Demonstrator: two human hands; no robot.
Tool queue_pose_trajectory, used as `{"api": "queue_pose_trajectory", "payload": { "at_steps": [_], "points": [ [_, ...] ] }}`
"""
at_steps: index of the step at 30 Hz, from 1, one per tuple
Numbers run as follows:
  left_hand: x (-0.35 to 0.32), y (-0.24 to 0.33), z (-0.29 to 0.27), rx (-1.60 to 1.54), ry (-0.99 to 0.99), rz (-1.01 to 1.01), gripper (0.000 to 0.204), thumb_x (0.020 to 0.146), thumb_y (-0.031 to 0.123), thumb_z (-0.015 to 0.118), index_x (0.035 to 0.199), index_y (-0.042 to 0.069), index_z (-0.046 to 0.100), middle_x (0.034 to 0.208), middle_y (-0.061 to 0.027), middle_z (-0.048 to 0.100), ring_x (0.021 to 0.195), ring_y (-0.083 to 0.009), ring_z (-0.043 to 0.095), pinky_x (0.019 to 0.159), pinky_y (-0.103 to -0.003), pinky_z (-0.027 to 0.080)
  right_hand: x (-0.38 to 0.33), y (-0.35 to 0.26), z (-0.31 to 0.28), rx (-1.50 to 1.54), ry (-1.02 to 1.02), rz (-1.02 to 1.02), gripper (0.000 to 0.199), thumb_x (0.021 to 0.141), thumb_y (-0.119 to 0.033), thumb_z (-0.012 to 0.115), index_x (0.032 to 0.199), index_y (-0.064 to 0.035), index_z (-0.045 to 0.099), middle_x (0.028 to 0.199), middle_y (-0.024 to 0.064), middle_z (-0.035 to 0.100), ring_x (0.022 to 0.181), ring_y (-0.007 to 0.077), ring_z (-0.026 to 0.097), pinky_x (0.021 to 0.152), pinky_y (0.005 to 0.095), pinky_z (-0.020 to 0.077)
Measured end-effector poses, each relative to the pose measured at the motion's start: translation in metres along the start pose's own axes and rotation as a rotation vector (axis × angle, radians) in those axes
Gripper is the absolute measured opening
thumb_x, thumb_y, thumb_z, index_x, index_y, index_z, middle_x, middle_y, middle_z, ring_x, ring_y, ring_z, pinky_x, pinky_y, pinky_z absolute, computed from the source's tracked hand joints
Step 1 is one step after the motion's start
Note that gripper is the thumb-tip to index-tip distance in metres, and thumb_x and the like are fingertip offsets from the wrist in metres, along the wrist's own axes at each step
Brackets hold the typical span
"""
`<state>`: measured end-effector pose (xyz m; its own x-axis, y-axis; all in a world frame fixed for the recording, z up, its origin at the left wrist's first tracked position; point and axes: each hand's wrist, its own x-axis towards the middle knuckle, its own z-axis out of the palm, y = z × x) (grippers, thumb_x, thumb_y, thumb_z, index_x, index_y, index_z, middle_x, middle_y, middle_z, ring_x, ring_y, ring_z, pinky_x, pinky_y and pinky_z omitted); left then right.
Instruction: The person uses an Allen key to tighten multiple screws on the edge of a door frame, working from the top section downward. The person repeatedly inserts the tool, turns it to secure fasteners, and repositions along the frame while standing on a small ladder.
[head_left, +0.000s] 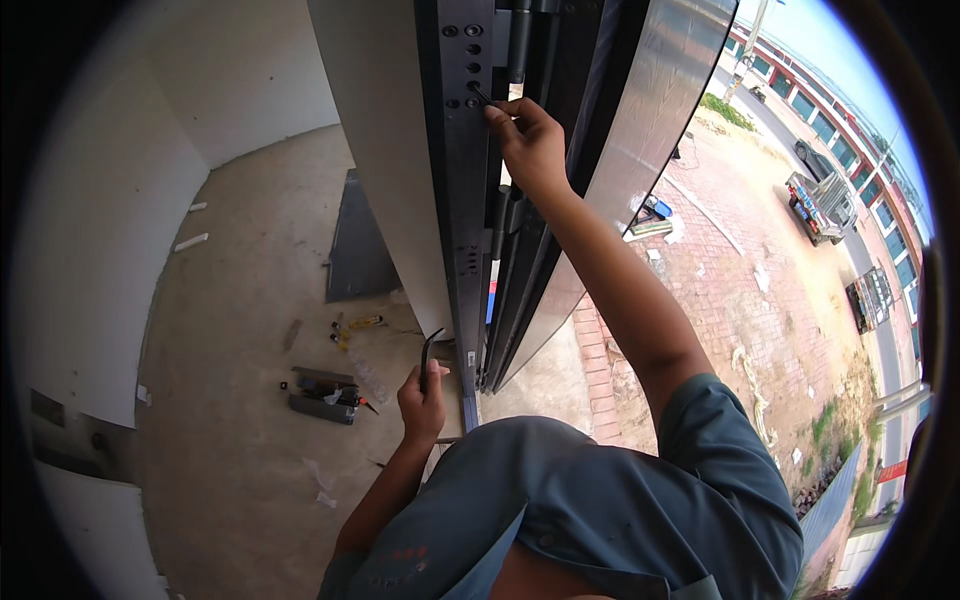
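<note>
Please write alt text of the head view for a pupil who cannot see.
A person's right hand pinches a small dark piece at a hole in an upright dark metal strip; lower down, the left hand holds a bent black rod. A dark case lies on the indoor floor to the left; outdoors, right, are brick paving and trucks.

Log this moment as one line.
left hand: grips bent black rod; right hand: pinches small dark piece at holed dark metal strip; dark case on floor

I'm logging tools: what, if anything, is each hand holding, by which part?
Left hand: black bent rod, by its lower part. Right hand: slim dark piece, by one end; kind unclear.
</note>
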<state>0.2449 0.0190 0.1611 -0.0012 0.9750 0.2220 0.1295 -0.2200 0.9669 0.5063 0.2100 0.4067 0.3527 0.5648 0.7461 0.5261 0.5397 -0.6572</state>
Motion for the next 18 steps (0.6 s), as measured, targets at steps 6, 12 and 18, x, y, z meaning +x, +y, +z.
{"api": "queue_pose_trajectory", "payload": {
  "at_steps": [6,12,18],
  "points": [
    [0.0,0.009,-0.005,-0.011,0.014,-0.014,0.039,0.108,0.033,0.058,0.093,0.001,0.072,0.075,-0.0053,0.069,0.068,-0.0106,0.059,0.067,-0.029,0.047,0.005,-0.027,-0.015,-0.212,-0.043,-0.03,0.02,0.09,-0.023,0.079,0.093,-0.0041,0.078,0.086,0.0115,0.075,0.073,0.0286,0.071,0.071,0.0367,0.055],
    [0.006,0.024,-0.008,0.029,-0.058,-0.071,0.038,0.109,0.031,0.056,0.095,-0.001,0.071,0.09,-0.0081,0.073,0.084,-0.013,0.064,0.078,-0.029,0.049,0.025,-0.037,-0.038,-0.451,-0.171,-0.134,0.023,0.09,-0.029,0.079,0.093,-0.0058,0.078,0.074,0.0087,0.072,0.066,0.0231,0.07,0.065,0.0354,0.0532],
    [0.063,0.058,0.0,0.066,0.018,0.262,0.038,0.108,0.033,0.059,0.091,0.001,0.072,0.076,-0.003,0.067,0.07,-0.0097,0.056,0.065,-0.029,0.045,0.033,-0.044,-0.038,-0.461,-0.205,-0.063,0.017,0.089,-0.028,0.078,0.095,-0.0121,0.081,0.088,0.0111,0.077,0.083,0.0315,0.073,0.075,0.0406,0.0579]
  ]
}}
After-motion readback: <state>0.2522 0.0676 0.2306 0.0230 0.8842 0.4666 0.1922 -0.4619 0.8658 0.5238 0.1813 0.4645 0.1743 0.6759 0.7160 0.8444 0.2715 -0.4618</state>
